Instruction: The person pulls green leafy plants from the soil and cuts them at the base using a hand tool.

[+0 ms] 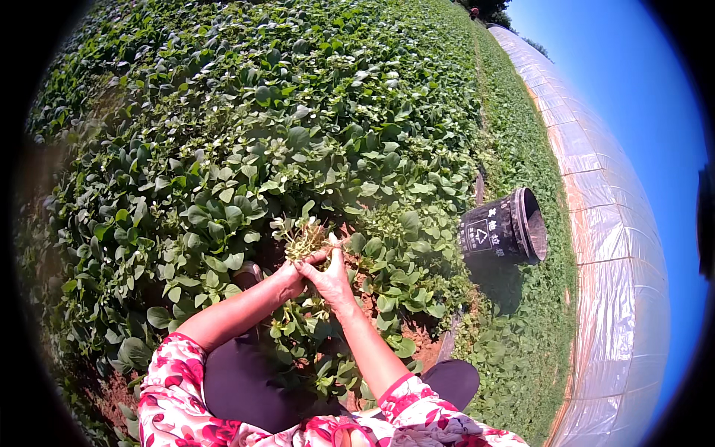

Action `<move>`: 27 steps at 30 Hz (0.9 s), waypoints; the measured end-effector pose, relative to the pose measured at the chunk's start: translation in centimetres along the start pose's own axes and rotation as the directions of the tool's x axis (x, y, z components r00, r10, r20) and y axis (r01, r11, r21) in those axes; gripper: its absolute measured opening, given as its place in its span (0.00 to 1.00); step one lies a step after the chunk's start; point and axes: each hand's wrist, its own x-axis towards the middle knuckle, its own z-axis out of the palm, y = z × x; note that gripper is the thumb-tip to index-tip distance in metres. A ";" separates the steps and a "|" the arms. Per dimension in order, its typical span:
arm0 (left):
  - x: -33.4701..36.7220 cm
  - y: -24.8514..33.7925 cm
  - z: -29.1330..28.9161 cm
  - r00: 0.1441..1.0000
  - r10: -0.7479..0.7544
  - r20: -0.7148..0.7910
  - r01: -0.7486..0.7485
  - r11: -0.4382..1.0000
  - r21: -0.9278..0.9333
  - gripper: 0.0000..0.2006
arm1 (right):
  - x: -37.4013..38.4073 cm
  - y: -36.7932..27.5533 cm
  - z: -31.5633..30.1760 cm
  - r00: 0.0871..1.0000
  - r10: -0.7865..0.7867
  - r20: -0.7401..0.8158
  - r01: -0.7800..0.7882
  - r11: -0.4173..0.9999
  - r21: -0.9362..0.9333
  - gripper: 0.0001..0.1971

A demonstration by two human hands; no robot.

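Observation:
My two hands meet in front of me, low over the leafy bed. A bunch of pulled green plants [304,240] with pale, thin roots sticks out beyond the fingers. My left hand [293,274] is closed round the stems, partly covered by the other hand. Against it, my right hand [333,277] grips the same bunch, its thumb and fingers pressed on the stems and roots. Broad-leaved green plants [223,216] stand close about both hands, with bits of reddish soil [421,346] between them.
A black bucket [488,231] with pale printing stands tilted at the right, its mouth facing right. Behind it a long plastic-covered greenhouse [611,246] runs beside a green strip. My bent knees [249,387] are just below my hands. Dense leaves cover the ground ahead and left.

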 end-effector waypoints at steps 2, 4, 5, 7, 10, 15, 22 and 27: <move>0.8 -1.1 -0.8 0.990 -0.132 0.042 0.138 0.975 -0.175 0.24 | 0.2 1.1 0.3 0.999 0.004 -0.038 -0.004 1.000 -0.004 0.59; -0.8 0.6 -0.2 0.945 -0.312 -0.098 0.271 0.915 -0.298 0.17 | 0.0 1.7 -0.3 0.998 -0.006 -0.060 -0.006 0.979 -0.202 0.48; -0.5 -0.3 -0.4 0.938 -0.340 -0.066 0.308 0.906 -0.290 0.17 | -0.3 3.0 -1.2 0.998 0.024 -0.062 -0.033 0.987 -0.159 0.45; -1.0 0.7 0.9 0.944 -0.330 0.028 0.330 0.930 -0.163 0.15 | 0.3 4.9 -1.8 1.000 -0.024 0.007 0.024 1.000 0.010 0.35; -0.7 -0.2 0.5 0.901 -0.395 0.179 0.395 0.918 0.037 0.17 | 1.0 9.0 -2.4 0.977 0.127 -0.174 -0.084 0.969 0.233 0.21; -1.1 0.8 1.6 0.932 -0.309 0.187 0.309 0.951 0.033 0.27 | -0.4 5.8 -6.8 0.915 0.338 -0.219 -0.005 0.554 0.833 0.09; -1.0 1.2 -1.0 0.926 -0.185 0.329 0.223 0.971 -0.081 0.06 | 0.9 -4.5 -29.5 0.759 0.244 -0.603 0.185 0.808 0.560 0.14; -0.8 0.8 -0.8 0.930 -0.241 0.277 0.272 0.959 -0.079 0.09 | 6.6 -12.1 -48.2 0.585 0.270 -0.765 0.273 0.822 0.499 0.30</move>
